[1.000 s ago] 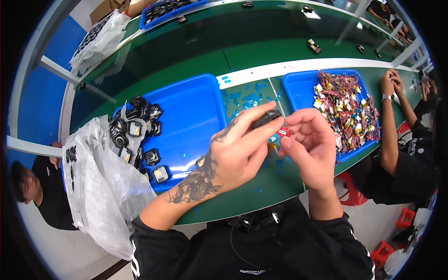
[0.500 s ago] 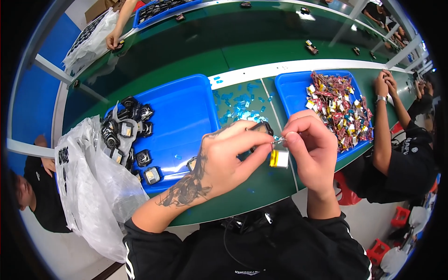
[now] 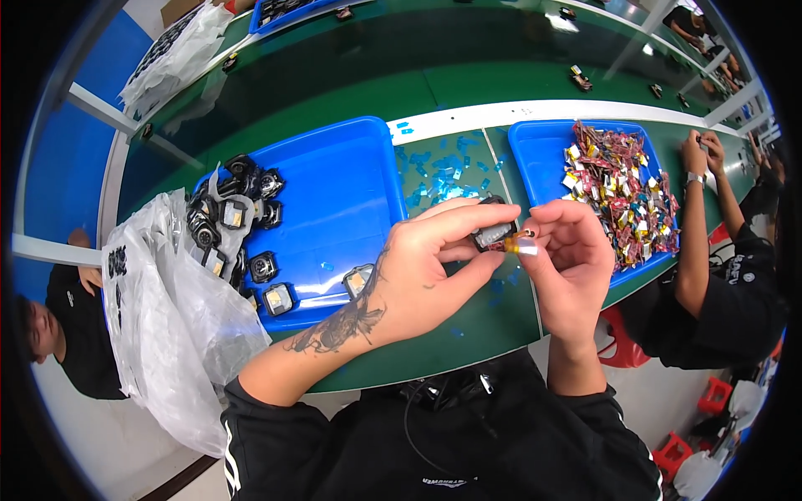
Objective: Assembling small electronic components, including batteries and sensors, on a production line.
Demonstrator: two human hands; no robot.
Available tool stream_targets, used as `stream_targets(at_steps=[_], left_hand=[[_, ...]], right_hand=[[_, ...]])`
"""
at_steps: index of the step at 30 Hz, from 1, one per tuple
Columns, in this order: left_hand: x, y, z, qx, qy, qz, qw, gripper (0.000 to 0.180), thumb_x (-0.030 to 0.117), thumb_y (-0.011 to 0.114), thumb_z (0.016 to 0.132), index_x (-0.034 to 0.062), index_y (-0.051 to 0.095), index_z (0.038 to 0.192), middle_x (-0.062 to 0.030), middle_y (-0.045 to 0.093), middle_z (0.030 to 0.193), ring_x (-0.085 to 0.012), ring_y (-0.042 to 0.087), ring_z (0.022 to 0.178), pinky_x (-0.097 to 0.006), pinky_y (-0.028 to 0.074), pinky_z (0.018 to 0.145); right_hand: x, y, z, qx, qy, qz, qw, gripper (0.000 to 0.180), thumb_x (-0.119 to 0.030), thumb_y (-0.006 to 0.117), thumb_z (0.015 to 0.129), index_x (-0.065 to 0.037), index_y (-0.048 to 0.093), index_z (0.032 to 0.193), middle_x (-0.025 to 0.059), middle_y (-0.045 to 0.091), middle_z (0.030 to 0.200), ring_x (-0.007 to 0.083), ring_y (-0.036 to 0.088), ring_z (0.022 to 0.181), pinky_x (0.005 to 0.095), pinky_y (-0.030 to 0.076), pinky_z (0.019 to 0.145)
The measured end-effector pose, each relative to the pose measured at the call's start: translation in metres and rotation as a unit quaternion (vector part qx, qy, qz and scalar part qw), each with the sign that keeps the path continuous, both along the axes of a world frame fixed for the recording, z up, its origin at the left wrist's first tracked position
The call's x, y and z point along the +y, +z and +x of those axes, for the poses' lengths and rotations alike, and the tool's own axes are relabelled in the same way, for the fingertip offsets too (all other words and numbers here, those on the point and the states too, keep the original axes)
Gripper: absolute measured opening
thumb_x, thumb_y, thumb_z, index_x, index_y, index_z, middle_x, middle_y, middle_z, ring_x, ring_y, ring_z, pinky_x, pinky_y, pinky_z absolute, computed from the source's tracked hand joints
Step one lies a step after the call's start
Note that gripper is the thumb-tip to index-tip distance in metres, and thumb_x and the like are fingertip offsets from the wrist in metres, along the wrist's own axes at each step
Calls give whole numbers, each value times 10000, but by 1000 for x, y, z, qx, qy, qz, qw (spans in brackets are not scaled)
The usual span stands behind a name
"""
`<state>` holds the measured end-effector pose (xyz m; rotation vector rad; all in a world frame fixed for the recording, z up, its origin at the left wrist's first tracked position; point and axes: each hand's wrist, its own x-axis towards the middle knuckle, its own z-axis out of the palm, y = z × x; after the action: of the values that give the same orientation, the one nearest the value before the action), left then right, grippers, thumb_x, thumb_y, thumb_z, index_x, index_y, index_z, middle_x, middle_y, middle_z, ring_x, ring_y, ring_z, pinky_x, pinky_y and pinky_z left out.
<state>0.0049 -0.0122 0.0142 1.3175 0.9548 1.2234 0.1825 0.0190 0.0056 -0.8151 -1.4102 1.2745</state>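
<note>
Both hands meet over the green desk. The left hand pinches a small black module, fingers closed on its edges; it looks light, rigid and best held by its sides. The right hand grips a tiny yellow-tipped piece against it, between two blue trays.

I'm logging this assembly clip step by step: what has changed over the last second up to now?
The left hand and right hand kept the small black part pinched between them. The small orange-tipped piece at the right fingers, apart from the part a second ago, now sits against it. Both blue trays and the plastic bag stayed put.
</note>
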Motion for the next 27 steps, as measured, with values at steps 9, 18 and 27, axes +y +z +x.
stream_targets(at_steps=[9,18,27], left_hand=[[2,-3,0,-1,10,3,1000,401,-116,557,890,-22,591,1278,-120,596,1196,-189,608,1129,-290,525,955],[2,-2,4,12,30,6,999,454,-134,533,887,10,573,1316,-141,585,1292,-192,597,1163,-305,514,967],[-4,-7,-4,-109,44,-63,991,647,-111,530,900,63,317,1486,-166,552,1315,-175,614,1111,-288,512,932]], right_hand=[[1,-12,-9,-45,-54,54,996,262,64,720,816,12,558,1015,43,628,899,69,600,761,200,484,685],[2,-23,-11,-99,-88,160,978,300,55,738,797,13,576,1047,50,609,920,84,586,753,204,489,646],[9,-17,-20,-126,9,33,992,379,73,651,846,-33,556,1197,5,589,932,64,582,823,194,496,705]])
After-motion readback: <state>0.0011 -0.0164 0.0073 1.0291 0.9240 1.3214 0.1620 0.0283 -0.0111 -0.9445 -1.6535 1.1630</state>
